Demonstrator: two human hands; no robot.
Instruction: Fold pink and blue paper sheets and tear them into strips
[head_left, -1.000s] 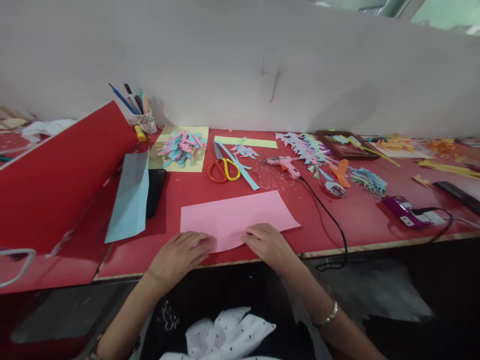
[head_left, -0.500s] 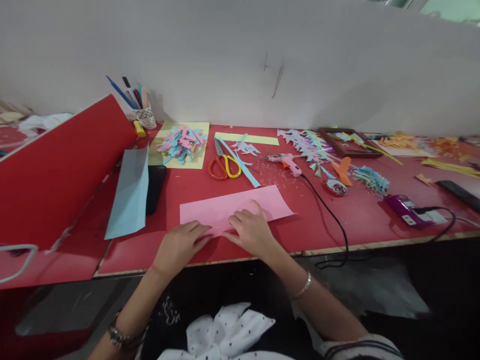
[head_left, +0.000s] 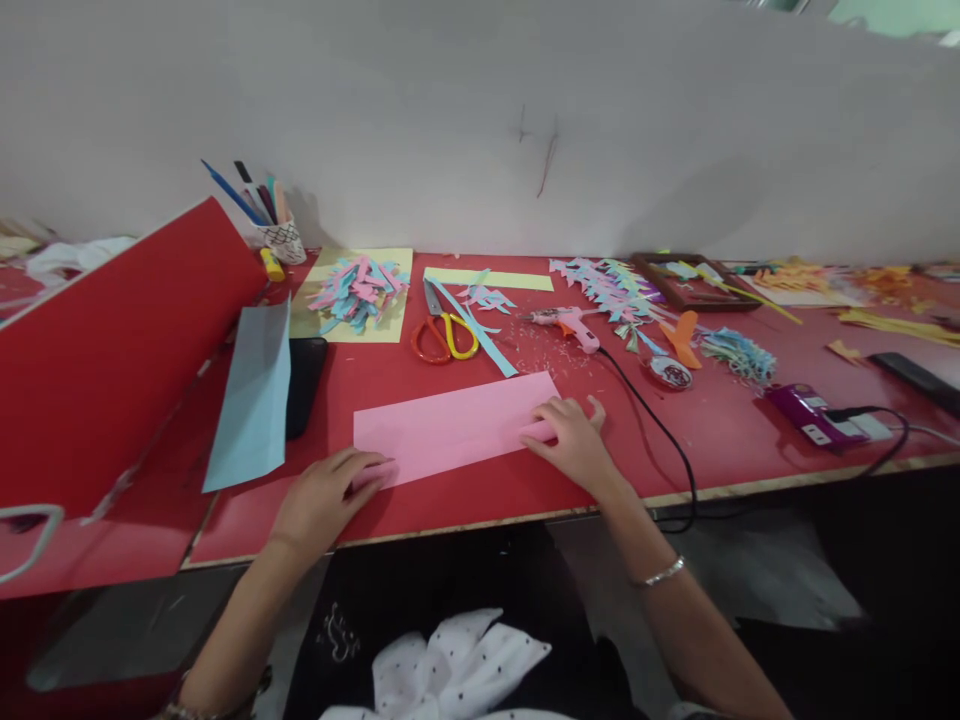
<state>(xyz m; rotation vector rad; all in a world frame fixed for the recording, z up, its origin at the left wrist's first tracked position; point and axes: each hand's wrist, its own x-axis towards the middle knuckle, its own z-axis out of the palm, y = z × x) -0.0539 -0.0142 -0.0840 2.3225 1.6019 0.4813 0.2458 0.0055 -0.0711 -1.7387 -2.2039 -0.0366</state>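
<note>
Left to right. We have a red board [head_left: 127, 370] leaning at far left, then a pen cup [head_left: 283, 243] by the wall. A light blue sheet [head_left: 251, 395] lies at a slant, partly over a black flat item [head_left: 306, 385]; we can't tell what that is.

Left hand [head_left: 319, 505] next: fingers curled, thumb in, gripping the near left corner of the pink paper [head_left: 446, 430]. Beyond it, well apart, a pile of cut strips [head_left: 360, 293] sits on a pale yellow sheet [head_left: 392, 328].

The pink paper is on the red table [head_left: 450, 503], close to the near edge, directly between the two hands. Its long axis runs side to side, right end a bit farther from us than the left. Neither hand is nearer: both touch it, one at each end of the near long edge. From the left hand it stretches rightward and slightly away; from the right hand, leftward. Scissors [head_left: 444, 340] and a blue strip [head_left: 487, 340] lie just past its far edge, apart from it.

Right hand [head_left: 574, 440]: thumb and fingers closed on the near right end, where the edge looks curled up; little finger raised.

Farther right we see a pink glue gun [head_left: 574, 325], its black cord [head_left: 652, 425], an orange piece [head_left: 682, 340] and a purple box [head_left: 806, 415].
</note>
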